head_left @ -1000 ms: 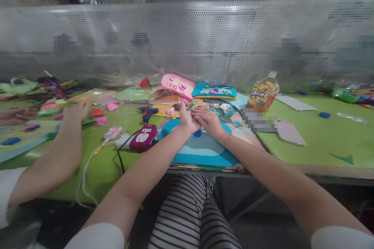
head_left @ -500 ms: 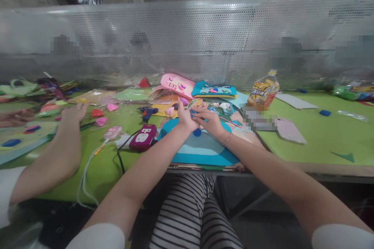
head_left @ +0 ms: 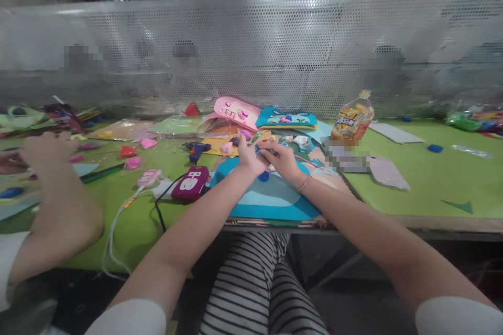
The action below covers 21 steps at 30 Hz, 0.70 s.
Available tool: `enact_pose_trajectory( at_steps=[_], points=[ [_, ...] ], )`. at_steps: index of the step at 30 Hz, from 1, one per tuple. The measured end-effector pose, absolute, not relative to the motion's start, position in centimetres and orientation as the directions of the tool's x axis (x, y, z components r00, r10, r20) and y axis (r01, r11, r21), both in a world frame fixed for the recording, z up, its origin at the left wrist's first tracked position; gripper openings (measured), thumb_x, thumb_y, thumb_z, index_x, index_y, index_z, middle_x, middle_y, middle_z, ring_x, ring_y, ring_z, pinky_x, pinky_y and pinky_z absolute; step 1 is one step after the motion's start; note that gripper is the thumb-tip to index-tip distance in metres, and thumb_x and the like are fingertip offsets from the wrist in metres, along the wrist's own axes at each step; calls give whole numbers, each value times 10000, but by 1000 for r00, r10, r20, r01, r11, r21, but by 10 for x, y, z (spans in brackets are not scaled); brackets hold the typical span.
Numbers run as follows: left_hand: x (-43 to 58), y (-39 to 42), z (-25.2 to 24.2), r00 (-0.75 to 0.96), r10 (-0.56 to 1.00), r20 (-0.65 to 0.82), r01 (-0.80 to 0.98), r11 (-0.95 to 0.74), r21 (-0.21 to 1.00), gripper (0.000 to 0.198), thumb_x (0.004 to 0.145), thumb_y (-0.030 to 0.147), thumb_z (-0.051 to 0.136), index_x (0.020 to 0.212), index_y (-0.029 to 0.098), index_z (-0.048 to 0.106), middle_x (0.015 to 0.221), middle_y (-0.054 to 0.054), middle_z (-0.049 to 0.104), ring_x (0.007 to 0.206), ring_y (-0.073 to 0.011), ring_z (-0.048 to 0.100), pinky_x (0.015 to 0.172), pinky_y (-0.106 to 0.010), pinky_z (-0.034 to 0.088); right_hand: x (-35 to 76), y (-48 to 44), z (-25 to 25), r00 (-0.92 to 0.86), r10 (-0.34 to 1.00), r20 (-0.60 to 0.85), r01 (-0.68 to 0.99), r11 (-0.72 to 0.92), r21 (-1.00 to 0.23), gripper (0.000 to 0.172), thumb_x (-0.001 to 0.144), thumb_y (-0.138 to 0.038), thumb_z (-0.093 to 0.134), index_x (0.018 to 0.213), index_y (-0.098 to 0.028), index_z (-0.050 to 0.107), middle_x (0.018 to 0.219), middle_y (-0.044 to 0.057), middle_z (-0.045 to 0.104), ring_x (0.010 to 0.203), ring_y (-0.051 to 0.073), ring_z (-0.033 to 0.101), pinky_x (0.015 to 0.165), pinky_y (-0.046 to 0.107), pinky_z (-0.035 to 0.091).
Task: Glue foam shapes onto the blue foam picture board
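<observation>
My left hand (head_left: 249, 158) and my right hand (head_left: 283, 159) meet above a blue felt board (head_left: 271, 199) at the table's near edge. Both hands are closed in a pinch on a small blue piece (head_left: 258, 150) between their fingertips; its shape is too small to make out. A round blue dot (head_left: 263, 176) lies on the board just below my hands. Small pink and green felt bits (head_left: 251, 137) lie just beyond my fingers.
A co-worker's arm and hand (head_left: 45, 151) rest on the green table (head_left: 424, 188) at the left. A purple case (head_left: 191, 183), a pink gadget with a cable (head_left: 147, 178), a blue glue gun (head_left: 196, 150), felt pouches (head_left: 286, 119), a drink bottle (head_left: 352, 118) and a pink phone (head_left: 387, 172) surround me. A perforated metal screen (head_left: 251, 52) stands behind.
The co-worker's hand has drawn back to the left, away from the red and pink felt pieces. My hands stay together over the blue board, barely shifted.
</observation>
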State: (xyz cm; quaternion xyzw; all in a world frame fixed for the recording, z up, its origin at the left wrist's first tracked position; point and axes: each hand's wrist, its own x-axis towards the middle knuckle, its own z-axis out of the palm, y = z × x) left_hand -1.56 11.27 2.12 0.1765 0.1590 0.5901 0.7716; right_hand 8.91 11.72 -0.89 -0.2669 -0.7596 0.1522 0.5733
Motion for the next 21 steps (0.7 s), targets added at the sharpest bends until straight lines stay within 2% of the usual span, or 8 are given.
enact_pose_trajectory(
  at_steps=[8, 12, 14, 17, 21],
  points=[
    [-17, 113, 19, 270, 962, -37, -842, 254, 476, 702, 736, 727, 360, 1135, 171, 518, 1029, -159, 615, 944, -296, 616, 738, -440, 514, 89, 122, -11, -153, 607, 780, 234, 789, -568, 206, 812, -346, 567, 886, -203, 695, 894, 60, 716, 866, 198, 654, 807, 343, 515],
    [-17, 112, 20, 265, 963, -36, -846, 251, 471, 659, 749, 713, 358, 1063, 165, 547, 948, -142, 627, 899, -277, 625, 687, -392, 521, 92, 125, -10, -172, 559, 811, 261, 820, -510, 265, 846, -396, 518, 910, -206, 692, 887, 66, 707, 855, 193, 646, 813, 353, 511],
    [-17, 111, 21, 267, 963, -33, -844, 250, 475, 641, 764, 703, 339, 1036, 164, 556, 936, -136, 632, 911, -272, 624, 711, -392, 521, 94, 124, -7, -252, 507, 824, 276, 854, -441, 313, 877, -407, 464, 983, -207, 681, 979, 84, 692, 958, 200, 625, 883, 369, 487],
    [-16, 111, 21, 257, 966, -24, -834, 234, 499, 630, 786, 687, 304, 1009, 159, 567, 960, -140, 641, 982, -279, 607, 805, -418, 500, 95, 118, -4, -415, 419, 808, 332, 896, -295, 417, 913, -411, 378, 1197, -188, 586, 1256, 121, 568, 1220, 213, 476, 1049, 411, 354],
    [-10, 114, 20, 201, 979, -40, -820, 191, 539, 656, 804, 686, 227, 1016, 174, 579, 1036, -152, 641, 1094, -288, 557, 926, -448, 430, 92, 106, -5, -626, 379, 682, 401, 906, -135, 566, 936, -427, 255, 1430, -152, 278, 1480, 118, 287, 1389, 212, 196, 1131, 459, 174]
  ],
)
